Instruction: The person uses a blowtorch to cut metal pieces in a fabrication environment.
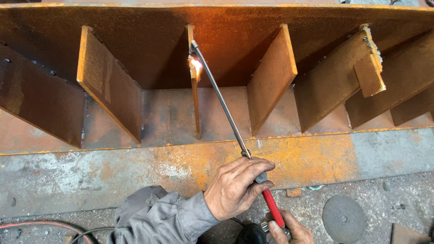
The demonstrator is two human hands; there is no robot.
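Note:
My left hand (238,186), in a grey sleeve, is closed around a cutting torch (224,107) where its long metal tube meets the red handle. At the bottom edge my right hand (289,230) holds the lower end of that red handle near a valve. The torch tip reaches up to the top of the middle rusty stiffener plate (195,104), where a bright orange flame (196,64) glows against the plate's edge. The plate stands upright inside a large rusty steel beam (226,54).
Several other rusty stiffener plates (108,86) (271,81) (343,77) stand left and right of the middle one. The beam's flange (135,167) runs across in front. A round grey disc (344,218) lies on the ground at right. Hoses (49,226) trail at bottom left.

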